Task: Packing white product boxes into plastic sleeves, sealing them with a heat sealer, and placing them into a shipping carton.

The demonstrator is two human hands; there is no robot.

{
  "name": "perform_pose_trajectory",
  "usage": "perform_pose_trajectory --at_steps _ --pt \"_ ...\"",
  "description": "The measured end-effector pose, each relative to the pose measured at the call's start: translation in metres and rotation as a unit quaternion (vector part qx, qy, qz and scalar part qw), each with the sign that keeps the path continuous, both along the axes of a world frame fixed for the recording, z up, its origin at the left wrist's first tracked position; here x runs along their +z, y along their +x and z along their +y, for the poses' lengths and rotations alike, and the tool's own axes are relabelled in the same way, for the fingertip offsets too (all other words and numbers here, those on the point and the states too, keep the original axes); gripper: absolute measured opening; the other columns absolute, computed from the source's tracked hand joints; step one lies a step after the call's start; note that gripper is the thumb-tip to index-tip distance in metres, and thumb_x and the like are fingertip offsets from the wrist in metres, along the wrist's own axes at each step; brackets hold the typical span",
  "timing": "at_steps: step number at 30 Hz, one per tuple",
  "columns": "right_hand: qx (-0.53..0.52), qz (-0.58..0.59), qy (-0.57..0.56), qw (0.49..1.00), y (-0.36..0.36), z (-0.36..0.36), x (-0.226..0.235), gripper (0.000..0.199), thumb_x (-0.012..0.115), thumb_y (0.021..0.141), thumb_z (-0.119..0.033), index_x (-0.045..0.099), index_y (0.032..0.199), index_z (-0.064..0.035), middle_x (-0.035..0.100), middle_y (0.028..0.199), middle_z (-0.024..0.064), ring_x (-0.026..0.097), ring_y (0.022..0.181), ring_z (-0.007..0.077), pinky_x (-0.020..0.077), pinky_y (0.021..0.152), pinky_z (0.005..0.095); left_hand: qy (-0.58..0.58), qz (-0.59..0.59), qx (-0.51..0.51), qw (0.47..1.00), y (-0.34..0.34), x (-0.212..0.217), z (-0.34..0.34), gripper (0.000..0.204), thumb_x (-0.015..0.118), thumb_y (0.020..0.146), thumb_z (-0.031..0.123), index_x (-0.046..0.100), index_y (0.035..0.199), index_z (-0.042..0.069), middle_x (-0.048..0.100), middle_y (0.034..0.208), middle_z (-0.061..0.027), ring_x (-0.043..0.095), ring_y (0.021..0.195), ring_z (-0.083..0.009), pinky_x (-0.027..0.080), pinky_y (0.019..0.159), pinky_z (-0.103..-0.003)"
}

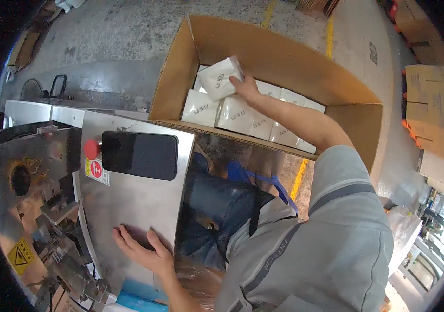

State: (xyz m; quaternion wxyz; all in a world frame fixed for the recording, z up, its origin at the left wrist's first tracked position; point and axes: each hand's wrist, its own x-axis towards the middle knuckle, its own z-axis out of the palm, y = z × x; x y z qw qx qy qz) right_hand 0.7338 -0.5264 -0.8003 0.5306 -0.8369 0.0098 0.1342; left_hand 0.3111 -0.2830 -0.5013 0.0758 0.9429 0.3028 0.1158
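My right hand (pixel 245 87) reaches into a large open cardboard carton (pixel 305 62) and grips the right edge of a white, film-wrapped packet (pixel 217 78). That packet is tilted above several similar white packets (pixel 235 114) lined up inside the carton. Resting on the steel machine top (pixel 128 205), my left hand (pixel 146 252) lies with its fingers spread and nothing in it. Farther up the same surface, a black smartphone (pixel 139 155) lies next to a red push button (pixel 92 150).
Machine parts (pixel 58 218) with a yellow warning label (pixel 20 256) stand at the left edge. Beneath the carton is a blue frame (pixel 263 179). Stacked cardboard boxes (pixel 432 109) stand at the far right. Yellow lines (pixel 329 39) mark the concrete floor.
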Motion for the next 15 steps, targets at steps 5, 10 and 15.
perform_pose_trajectory --at_steps 5,10,15 --pt "-0.139 0.197 0.22 0.945 -0.027 0.026 0.041 0.05 0.059 0.101 -0.029 0.048 0.133 0.0078 0.063 0.12 0.0181 0.064 0.105 0.0266 0.058 0.08 0.0375 0.017 0.025 0.018 0.999 -0.008 0.001 0.0 0.065 0.056 0.098 0.039 0.043 0.145 -0.004 0.035 0.152 -0.0301 0.036 0.139 -0.0475 0.029 0.114 -0.054" --pt "0.003 0.183 -0.102 0.978 0.003 0.017 -0.019 0.056 0.058 0.097 -0.043 0.059 0.125 0.0051 0.069 0.103 0.0171 0.068 0.094 0.0294 0.056 0.078 0.0387 -0.001 -0.003 0.006 1.0 -0.002 -0.002 -0.002 0.063 0.057 0.099 0.037 0.043 0.146 -0.003 0.035 0.153 -0.0287 0.036 0.14 -0.0458 0.028 0.116 -0.053" --pt "0.265 0.156 -0.191 0.932 0.016 0.013 -0.016 0.055 0.058 0.095 -0.048 0.067 0.121 0.0002 0.071 0.111 0.0181 0.069 0.094 0.033 0.0515 0.09 0.0388 0.01 0.007 0.012 1.0 -0.006 0.0 -0.002 0.064 0.059 0.097 0.036 0.044 0.145 -0.004 0.036 0.152 -0.0301 0.037 0.138 -0.0473 0.029 0.114 -0.053"
